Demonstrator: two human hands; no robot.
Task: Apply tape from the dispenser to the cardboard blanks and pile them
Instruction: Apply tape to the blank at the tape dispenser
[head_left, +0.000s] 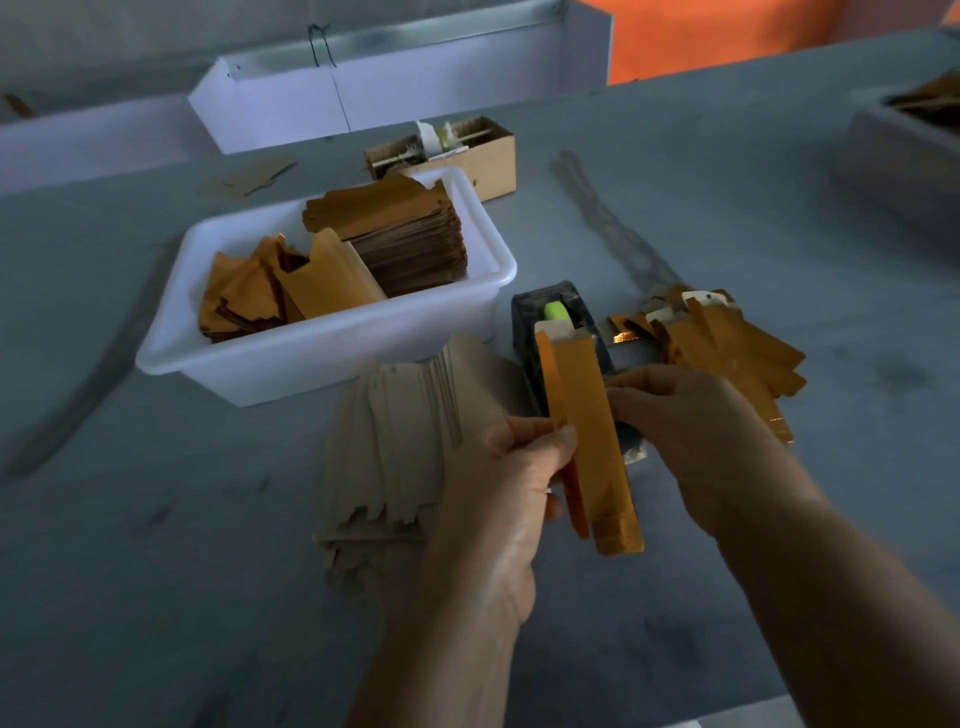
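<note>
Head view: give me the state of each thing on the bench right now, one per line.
Gold blank: folded, held over the tape dispenser.
Left hand: fingers pinch the blank's left flap.
Right hand: grips the blank's right edge.
Tape dispenser: upright, mostly behind the blank.
White tub: holds stacked and loose gold blanks.
Grey-side blanks: fanned flat.
Pile at right: loose, untidy.

Two bare forearms entered from the lower edge of the frame, one at lower centre and one at lower right, and no sleeve showed on either up to the frame edge. The left hand (511, 483) and the right hand (696, 436) wore no gloves. No watch, bracelet or ring could be seen on the wrists or on the fingers (519, 434) in view. The nails that showed were short and plain, without any polish.
</note>
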